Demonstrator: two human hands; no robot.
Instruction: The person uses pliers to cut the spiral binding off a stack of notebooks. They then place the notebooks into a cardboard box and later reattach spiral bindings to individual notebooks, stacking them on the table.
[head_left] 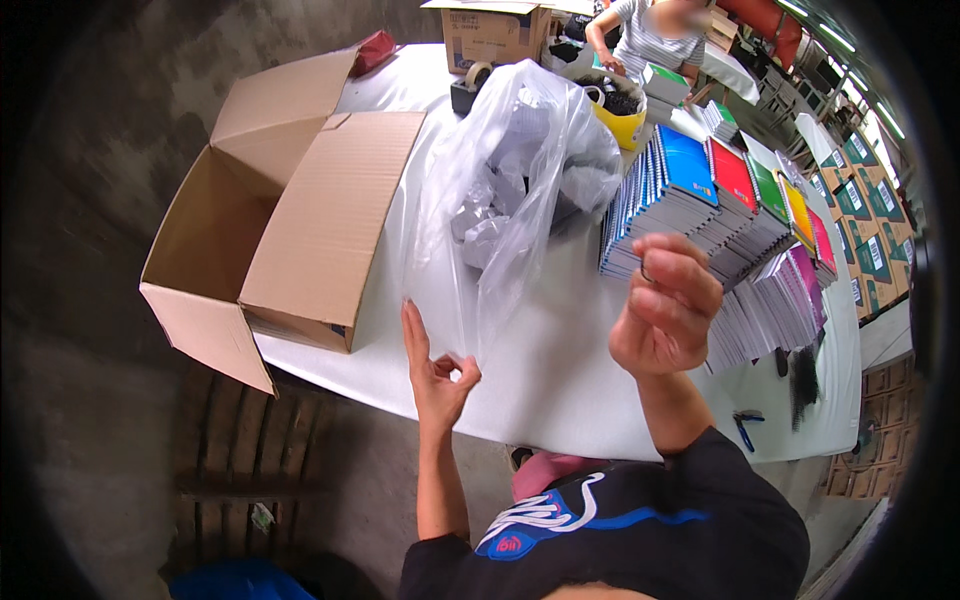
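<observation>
My left hand [436,372] pinches the near edge of a large clear plastic bag [520,170] between thumb and forefinger, the other fingers spread upward. The bag lies on the white table [560,380] and holds crumpled white and grey wrapping. My right hand [665,310] is raised over the table to the right of the bag, fingers curled in toward the palm, a ring on one finger; nothing shows in it. Just beyond it stand stacks of spiral notebooks [715,195] with blue, red, green and yellow covers.
An open cardboard box [300,215] sits at the table's left end, flaps out. Farther back are a tape dispenser [468,88], a yellow tub [625,118], another box [495,35] and a person in a striped top [650,40]. Green-covered books [862,205] lie at right; a wooden pallet [240,450] is below.
</observation>
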